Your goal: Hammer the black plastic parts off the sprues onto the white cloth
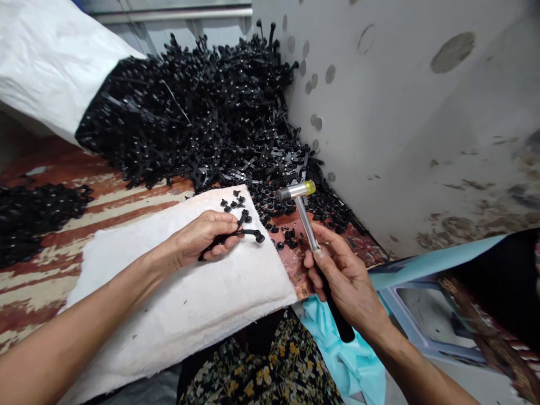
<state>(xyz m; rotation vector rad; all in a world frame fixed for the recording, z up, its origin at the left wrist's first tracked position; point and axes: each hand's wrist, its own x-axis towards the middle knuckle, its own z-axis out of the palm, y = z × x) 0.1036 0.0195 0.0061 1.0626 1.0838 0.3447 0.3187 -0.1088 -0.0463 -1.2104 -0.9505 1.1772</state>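
My left hand (206, 239) is closed around a black plastic part with arms and round knobs (253, 234), held just above a white padded cloth (177, 292). Its rear end pokes out below my fingers. In my right hand (341, 270) is a small mallet (304, 216), gripped by its black handle. The mallet's head has one grey face and one yellow face and is raised, apart from the part. Several small black round caps (233, 205) lie on the cloth beyond my left hand.
A large heap of black parts (202, 112) spills from a white sack (54, 62) against the grey wall (400, 129). A smaller dark pile (37, 219) sits at left on the worn red-brown table (113, 197). Light blue plastic (346, 354) hangs at lower right, near a bluish stool (430, 315).
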